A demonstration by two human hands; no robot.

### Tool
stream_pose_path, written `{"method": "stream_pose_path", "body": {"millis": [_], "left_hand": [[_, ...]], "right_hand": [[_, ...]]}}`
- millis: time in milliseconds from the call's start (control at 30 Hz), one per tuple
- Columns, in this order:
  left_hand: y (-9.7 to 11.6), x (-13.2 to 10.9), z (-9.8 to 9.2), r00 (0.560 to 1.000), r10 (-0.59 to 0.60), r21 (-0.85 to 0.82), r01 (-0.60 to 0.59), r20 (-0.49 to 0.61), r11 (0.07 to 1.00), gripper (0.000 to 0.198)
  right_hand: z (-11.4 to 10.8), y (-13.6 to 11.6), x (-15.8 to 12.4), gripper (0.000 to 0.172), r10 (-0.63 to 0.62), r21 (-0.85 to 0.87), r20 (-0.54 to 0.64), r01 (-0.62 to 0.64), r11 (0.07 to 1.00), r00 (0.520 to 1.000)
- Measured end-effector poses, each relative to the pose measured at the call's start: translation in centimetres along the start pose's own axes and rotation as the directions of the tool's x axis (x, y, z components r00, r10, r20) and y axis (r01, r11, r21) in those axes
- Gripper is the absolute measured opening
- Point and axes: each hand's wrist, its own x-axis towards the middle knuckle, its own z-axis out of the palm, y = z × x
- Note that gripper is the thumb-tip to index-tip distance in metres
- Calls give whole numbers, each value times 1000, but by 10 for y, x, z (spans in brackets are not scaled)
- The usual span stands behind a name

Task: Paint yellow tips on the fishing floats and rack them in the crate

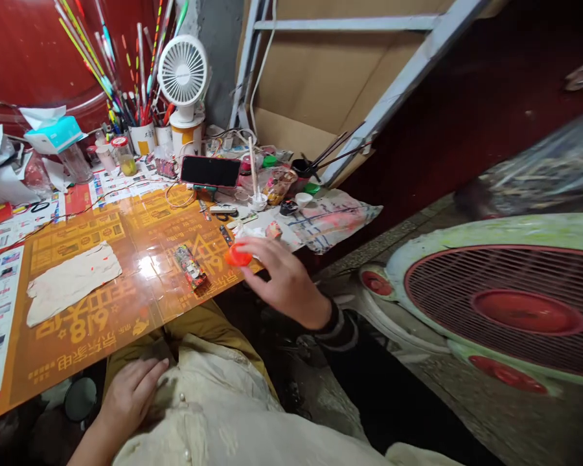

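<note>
Above the table's right front edge, my right hand [284, 285] pinches a small bright orange-red round thing [239, 255] between thumb and fingers. Its exact kind is not clear; it looks like a small cap or dish. My left hand [135, 388] lies on my lap, fingers stretched out and holding nothing. A paint-spattered small block [190, 266] rests on the table left of my right hand. Further left a cream cloth [75, 282] with a few orange specks is spread flat. Crumpled white tissue [249, 231] lies just beyond my right fingers.
The orange-covered table [146, 304] bears a phone on a stand [210, 172], a small white fan [183, 71], cups of thin coloured rods [143, 137], a lidded jar [125, 156] and a stained cloth [337, 220]. A large floor fan [510, 310] stands at right, below a metal frame [403, 71].
</note>
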Motion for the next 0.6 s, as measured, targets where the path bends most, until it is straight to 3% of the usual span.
{"method": "stream_pose_path", "body": {"millis": [133,233,367,600], "left_hand": [[9,43,-33,966,25,57,-11,-257,998,54],[1,65,-42,951,-47,89,78,-307,993,55],[-12,74,-41,970,-48,89,71,-240,993,41],[-18,68,-30,959,-19,77,42,-282,996,33]], "right_hand": [[48,-63,-7,37,-194,266,87,165,950,977],[90,-93,-13,32,-253,318,89,213,924,963],[125,-105,-20,33,-230,330,97,187,925,968],[142,-105,-38,48,-151,345,-59,162,924,987]]}}
